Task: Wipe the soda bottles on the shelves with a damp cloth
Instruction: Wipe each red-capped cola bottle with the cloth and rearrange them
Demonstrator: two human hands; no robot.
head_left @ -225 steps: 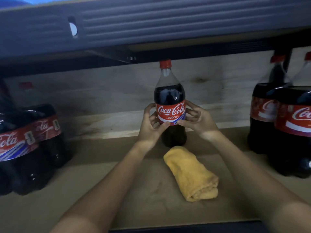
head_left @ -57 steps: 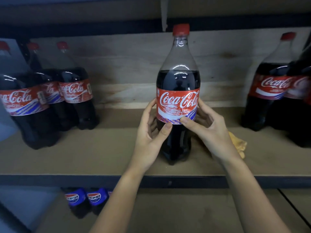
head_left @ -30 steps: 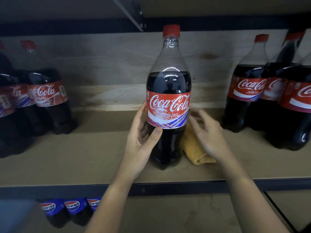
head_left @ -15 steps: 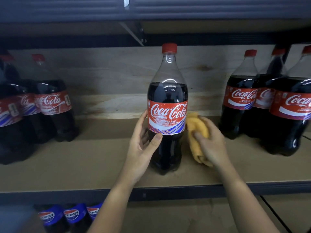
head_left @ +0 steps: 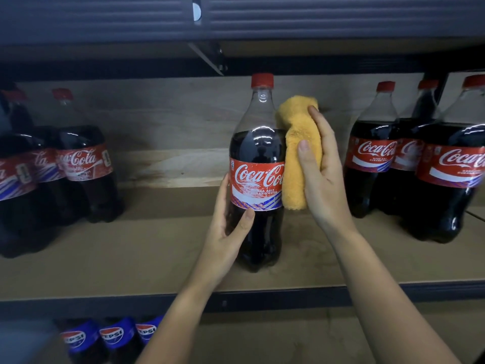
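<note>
A large cola bottle (head_left: 258,143) with a red cap and red label stands upright near the front of the brown shelf (head_left: 147,248). My left hand (head_left: 228,232) grips its lower body from the left, thumb across the front below the label. My right hand (head_left: 319,174) holds a folded yellow cloth (head_left: 296,158) upright against the bottle's right side, from its shoulder down to the label's bottom edge. Fingers wrap the cloth's back and the thumb lies on its front.
More cola bottles stand in a group at the left (head_left: 81,166) and another at the right (head_left: 372,153). A dark shelf beam (head_left: 262,19) runs overhead. Blue-labelled Pepsi bottles (head_left: 115,334) sit on the shelf below.
My right hand has lifted the yellow cloth off the shelf and raised it to the bottle's right side. My left hand has kept its hold on the bottle.
</note>
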